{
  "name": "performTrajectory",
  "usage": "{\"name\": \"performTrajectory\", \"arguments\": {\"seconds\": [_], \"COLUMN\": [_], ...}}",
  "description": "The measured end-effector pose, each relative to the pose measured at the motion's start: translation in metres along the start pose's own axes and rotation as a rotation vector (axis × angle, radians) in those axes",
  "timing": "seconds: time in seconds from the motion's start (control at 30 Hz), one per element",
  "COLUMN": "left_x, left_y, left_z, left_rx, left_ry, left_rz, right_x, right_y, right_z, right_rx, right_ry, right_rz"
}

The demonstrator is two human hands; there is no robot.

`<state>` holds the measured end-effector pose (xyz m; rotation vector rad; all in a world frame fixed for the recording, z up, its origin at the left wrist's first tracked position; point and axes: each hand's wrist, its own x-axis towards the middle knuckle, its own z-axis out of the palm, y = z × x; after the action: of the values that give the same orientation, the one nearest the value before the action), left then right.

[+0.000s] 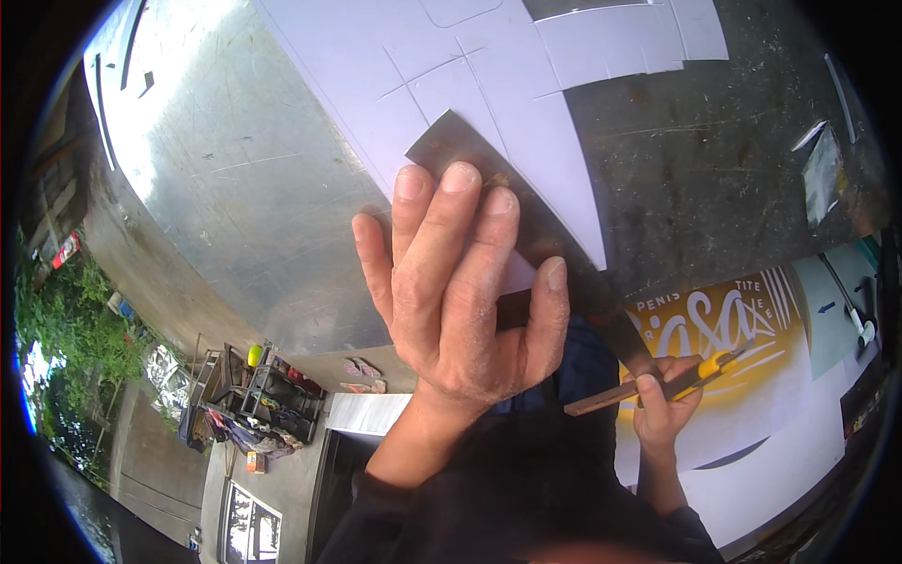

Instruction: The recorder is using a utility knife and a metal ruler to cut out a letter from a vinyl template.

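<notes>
A white sheet (pixel 427 66) scored with crossing cut lines lies on the metal tabletop (pixel 681 179). Across it, slanting toward me, is an L-shaped steel square (pixel 540 218). My left hand (pixel 456 291) is over the square's long arm, palm down, fingers stretched and apart; whether its palm presses on the metal is hidden. At the corner of the square, to the right and nearer my body, my right hand (pixel 662 409) is closed round a yellow utility knife (pixel 711 368) and the square's end. The knife's tip points right, away from the sheet.
A printed yellow and white sheet (pixel 770 395) lies at the near right. Further off on the right is a crumpled silvery scrap (pixel 823 179). Thin dark strips (pixel 101 113) lie at the far left. Below the table's left edge stand pink slippers (pixel 362 376) and a cluttered rack (pixel 272 399).
</notes>
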<state>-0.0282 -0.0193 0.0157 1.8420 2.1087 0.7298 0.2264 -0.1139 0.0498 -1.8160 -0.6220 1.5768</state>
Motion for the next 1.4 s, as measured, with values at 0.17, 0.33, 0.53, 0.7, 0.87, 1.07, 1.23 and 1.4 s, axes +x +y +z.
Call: {"name": "performTrajectory", "arguments": {"seconds": [0.17, 0.33, 0.53, 0.7, 0.87, 1.07, 1.23, 1.4], "left_x": [0.0007, -0.0004, -0.0001, -0.0009, -0.0012, -0.0006, -0.0007, -0.0019], "left_y": [0.0011, 0.0008, 0.0024, 0.0013, 0.0005, 0.0010, 0.0019, 0.0026], "left_z": [-0.0014, -0.0001, 0.0075, 0.0071, 0.0003, 0.0007, 0.0008, 0.0080], "left_rx": [0.003, 0.011, -0.041, -0.040, 0.015, 0.033, 0.047, 0.046], "left_ry": [-0.001, -0.008, 0.079, 0.078, -0.009, -0.027, -0.029, 0.051], "left_rz": [-0.015, -0.002, -0.033, -0.039, -0.002, 0.013, 0.007, -0.028], "right_x": [0.0016, 0.0017, 0.0022, 0.0033, 0.0037, 0.0045, 0.0058, 0.0062], "right_y": [0.0001, 0.0033, 0.0021, 0.0018, 0.0006, -0.0001, -0.0007, -0.0009], "right_z": [0.0014, -0.0008, -0.0006, -0.0006, -0.0015, -0.0023, -0.0004, -0.0007], "right_rx": [0.005, 0.006, 0.014, -0.006, 0.004, 0.009, 0.020, 0.030], "right_ry": [-0.021, -0.025, -0.021, -0.022, -0.030, -0.013, -0.011, -0.008], "right_rz": [-0.003, -0.012, -0.001, -0.003, -0.005, 0.014, 0.006, 0.014]}}
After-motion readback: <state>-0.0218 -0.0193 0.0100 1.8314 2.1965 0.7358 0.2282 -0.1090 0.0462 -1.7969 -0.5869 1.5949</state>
